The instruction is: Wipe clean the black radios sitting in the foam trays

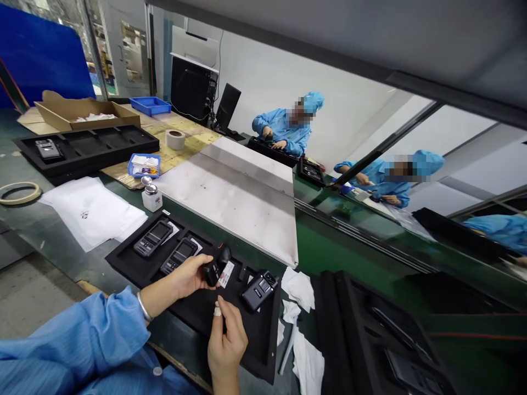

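My left hand (190,275) is closed round a small black device (218,267) with a white label, held just above a black foam tray (132,262). My right hand (225,341) is below it with fingers curled and the taped forefinger pointing up toward the device; whether it holds anything is unclear. Two black handsets (153,238) (179,255) lie in the tray's left slots. Another black device (258,290) lies in a slot to the right.
White wipes (299,289) lie right of the tray, then a stack of black trays (370,334). A small solvent bottle (152,197), white sheets (93,211), a tape ring (18,192), another black tray (88,147) and a cardboard box (78,112) sit at left. Two people in blue work beyond the steel plate (234,200).
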